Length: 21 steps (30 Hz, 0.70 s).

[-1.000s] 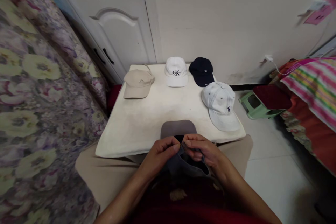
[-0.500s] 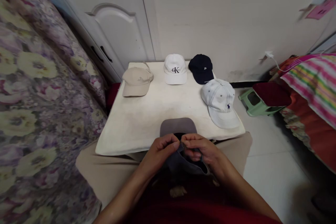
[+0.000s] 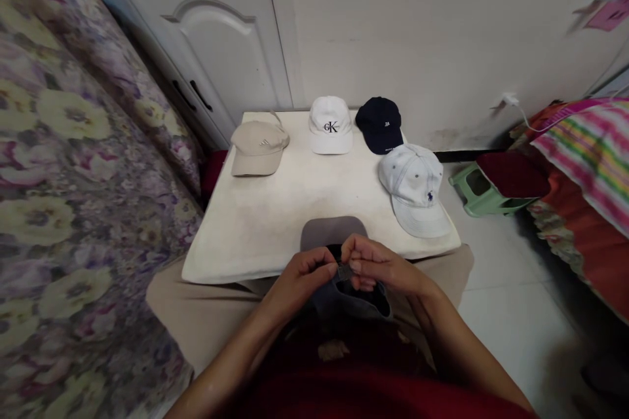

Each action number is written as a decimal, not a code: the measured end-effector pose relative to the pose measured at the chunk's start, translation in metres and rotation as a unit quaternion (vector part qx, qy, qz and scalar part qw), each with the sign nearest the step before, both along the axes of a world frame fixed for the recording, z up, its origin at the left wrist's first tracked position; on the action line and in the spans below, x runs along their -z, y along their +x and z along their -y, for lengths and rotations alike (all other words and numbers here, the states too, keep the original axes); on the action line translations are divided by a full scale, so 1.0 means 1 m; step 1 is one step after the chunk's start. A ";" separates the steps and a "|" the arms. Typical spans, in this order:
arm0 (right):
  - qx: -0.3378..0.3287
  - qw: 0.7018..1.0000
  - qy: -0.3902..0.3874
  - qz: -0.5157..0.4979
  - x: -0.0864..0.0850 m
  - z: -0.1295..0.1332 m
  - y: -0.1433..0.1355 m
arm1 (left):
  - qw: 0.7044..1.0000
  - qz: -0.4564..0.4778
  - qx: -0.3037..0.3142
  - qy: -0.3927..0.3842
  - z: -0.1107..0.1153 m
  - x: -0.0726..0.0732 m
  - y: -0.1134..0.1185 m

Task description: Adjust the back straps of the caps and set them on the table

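A grey baseball cap (image 3: 330,230) lies at the near edge of the table, its brim on the tabletop and its back opening towards me. My left hand (image 3: 310,273) pinches the cap's back strap from the left. Against it, my right hand (image 3: 371,265) is closed with fingertips pressed together at the strap; the strap's end and fastening are too small to make out. Farther back stand a beige cap (image 3: 259,147), a white cap (image 3: 330,126) with black letters and a navy cap (image 3: 379,126). A pale blue cap (image 3: 415,190) sits at the right edge.
The cream-covered table (image 3: 236,229) stands against the wall, over my knees. A floral curtain (image 3: 73,209) hangs at the left, beside a white cabinet (image 3: 221,46). On the right are a green stool (image 3: 476,193) with a dark red top and a bed with a striped cover (image 3: 590,150).
My right hand has shifted slightly up at the strap, its fingers now more curled. The left hand keeps its pinch. The whole view has tilted slightly downward.
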State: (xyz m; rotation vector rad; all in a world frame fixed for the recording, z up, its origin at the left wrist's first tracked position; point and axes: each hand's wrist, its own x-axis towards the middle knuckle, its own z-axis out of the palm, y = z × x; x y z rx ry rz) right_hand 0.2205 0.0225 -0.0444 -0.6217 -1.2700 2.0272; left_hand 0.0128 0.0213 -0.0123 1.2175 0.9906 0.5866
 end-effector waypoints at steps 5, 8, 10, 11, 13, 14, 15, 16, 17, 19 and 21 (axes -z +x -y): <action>0.007 1.000 0.012 -0.002 0.000 0.003 -0.006 | 1.000 0.010 -0.003 -0.007 0.000 0.004 -0.001; 0.032 0.999 0.021 0.019 -0.001 0.006 -0.007 | 1.000 0.020 0.001 -0.017 0.000 0.006 0.000; 0.043 0.998 0.029 0.036 -0.003 0.007 -0.007 | 0.999 0.029 0.002 -0.031 0.000 0.007 0.001; 0.043 0.998 0.033 0.042 -0.003 0.008 -0.006 | 0.999 0.030 0.001 -0.036 0.001 0.007 0.001; 0.041 0.997 0.041 0.052 -0.004 0.008 -0.005 | 0.999 0.025 -0.005 -0.038 0.000 0.006 0.001; 0.040 0.997 0.045 0.053 -0.004 0.008 -0.004 | 0.999 0.021 -0.007 -0.037 0.000 0.006 0.001; 0.040 0.997 0.048 0.051 -0.004 0.008 -0.003 | 0.999 0.017 -0.009 -0.035 0.000 0.005 0.001; 0.042 0.997 0.050 0.047 -0.004 0.008 -0.002 | 0.999 0.013 -0.010 -0.033 0.000 0.004 0.001; 0.045 0.997 0.050 0.042 -0.004 0.007 -0.001 | 0.999 0.010 -0.012 -0.031 0.000 0.004 0.000; 0.048 0.997 0.042 0.032 -0.004 0.007 -0.001 | 0.999 0.007 -0.015 -0.029 -0.001 0.003 0.000; 0.056 0.997 0.033 0.030 -0.003 0.008 0.000 | 1.000 0.008 -0.013 -0.023 -0.002 0.003 -0.001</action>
